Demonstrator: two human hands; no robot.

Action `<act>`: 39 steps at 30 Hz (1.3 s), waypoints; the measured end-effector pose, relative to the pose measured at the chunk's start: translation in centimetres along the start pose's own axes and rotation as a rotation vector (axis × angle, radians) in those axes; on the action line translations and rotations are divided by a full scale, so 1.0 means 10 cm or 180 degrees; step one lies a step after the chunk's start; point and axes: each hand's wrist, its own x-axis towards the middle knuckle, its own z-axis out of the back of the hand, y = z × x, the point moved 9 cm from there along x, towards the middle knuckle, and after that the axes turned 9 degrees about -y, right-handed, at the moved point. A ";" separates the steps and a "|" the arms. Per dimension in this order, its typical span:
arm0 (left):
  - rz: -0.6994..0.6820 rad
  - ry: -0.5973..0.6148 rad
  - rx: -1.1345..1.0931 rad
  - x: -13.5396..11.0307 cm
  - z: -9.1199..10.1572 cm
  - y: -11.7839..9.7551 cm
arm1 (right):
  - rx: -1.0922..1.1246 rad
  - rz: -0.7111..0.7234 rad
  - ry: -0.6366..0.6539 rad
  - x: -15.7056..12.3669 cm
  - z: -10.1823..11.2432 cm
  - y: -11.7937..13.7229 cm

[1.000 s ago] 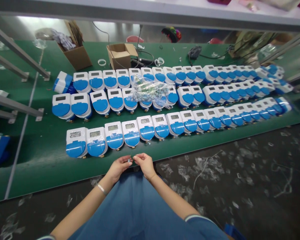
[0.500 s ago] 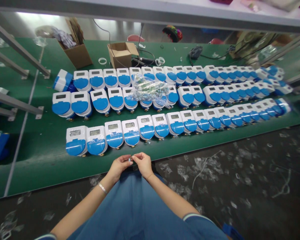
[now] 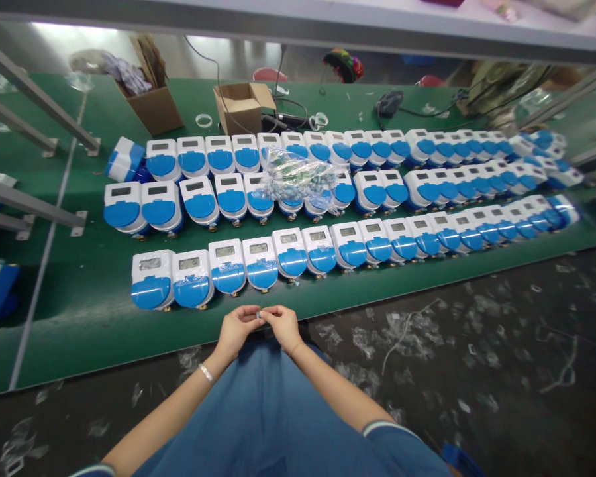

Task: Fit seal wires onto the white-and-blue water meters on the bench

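Note:
At the table's front edge my left hand [image 3: 234, 331] is closed, its fingers and thumb pinching a small pale-blue piece [image 3: 259, 316] too small to make out. My right hand [image 3: 284, 326] meets it from the other side, closed, with thumb and fingertips on the same piece. Just beyond the hands stands the front row of white-and-blue water meters, the nearest meter [image 3: 261, 264] with its lid down. A clear plastic bag [image 3: 298, 175] of small green and bluish pieces lies on top of the middle row.
Three long rows of meters run across the green table [image 3: 94, 285]. Behind them are an open cardboard box [image 3: 241, 109], a second box [image 3: 156, 112], cables and white rings [image 3: 203, 120]. Metal posts [image 3: 34, 199] rise at left; a shelf [image 3: 298, 26] crosses overhead. Plastic scraps [image 3: 412, 338] litter the floor.
My right hand has shifted slightly left, and its fingertips are now closer to the left hand's, covering more of the small piece. The meters and bag have not moved.

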 end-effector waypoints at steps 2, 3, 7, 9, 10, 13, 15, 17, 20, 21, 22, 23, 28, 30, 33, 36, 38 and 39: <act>-0.0105 -0.0043 0.0208 0.00 0.02 -0.03 | -0.0077 -0.0202 0.0027 0.04 -0.02 -0.11; -0.0130 -0.0058 0.0269 0.00 0.03 -0.04 | -0.0112 -0.0282 0.0042 0.06 -0.03 -0.15; -0.0206 -0.0081 0.0254 -0.01 0.02 -0.12 | -0.0125 -0.0402 0.0107 0.13 -0.06 -0.22; -0.0144 -0.0046 0.0146 -0.02 -0.02 -0.13 | -0.0355 -0.0191 0.0093 0.16 -0.05 -0.17; -0.0051 -0.0019 0.0050 -0.02 -0.04 -0.12 | -0.0507 -0.0086 0.0068 0.16 -0.04 -0.14; 0.0441 -0.0055 -0.0385 -0.02 -0.05 0.00 | -0.0428 -0.0228 0.0118 0.13 -0.04 -0.13; 0.0781 -0.0154 -0.0703 -0.02 -0.02 0.12 | 0.0017 -0.0694 0.0292 0.08 -0.10 -0.20; 0.1083 -0.0134 -0.0989 -0.02 -0.03 0.22 | 0.0371 -0.1149 0.0451 0.01 -0.17 -0.26; 0.1642 0.0058 -0.1170 -0.05 -0.08 0.38 | 0.0654 -0.1471 0.0581 -0.06 -0.24 -0.28; 0.1819 0.0124 -0.1176 -0.06 -0.10 0.42 | 0.0721 -0.1474 0.0611 -0.07 -0.25 -0.27; 0.1963 0.0177 -0.1172 -0.07 -0.11 0.44 | 0.0761 -0.1454 0.0648 -0.07 -0.26 -0.25; 0.2070 0.0231 -0.1172 -0.08 -0.13 0.46 | 0.0764 -0.1429 0.0693 -0.08 -0.27 -0.24; 0.2260 0.0435 -0.1053 -0.05 -0.15 0.46 | 0.0427 -0.1339 0.0803 -0.04 -0.20 -0.20; 0.2248 0.0449 -0.1023 -0.03 -0.15 0.46 | 0.0410 -0.1237 0.0704 0.00 -0.16 -0.16; 0.2235 0.0447 -0.1069 -0.02 -0.17 0.47 | 0.0381 -0.1067 0.0692 0.03 -0.16 -0.13; 0.2223 0.0403 -0.1125 -0.02 -0.19 0.48 | 0.0239 -0.0901 0.0893 0.01 -0.21 -0.11; 0.2144 0.0343 -0.1169 0.00 -0.19 0.46 | -0.0195 -0.0494 0.0934 0.01 -0.17 -0.03; 0.2093 0.0295 -0.1190 0.01 -0.18 0.45 | -0.0586 -0.0120 0.0841 0.02 -0.12 0.05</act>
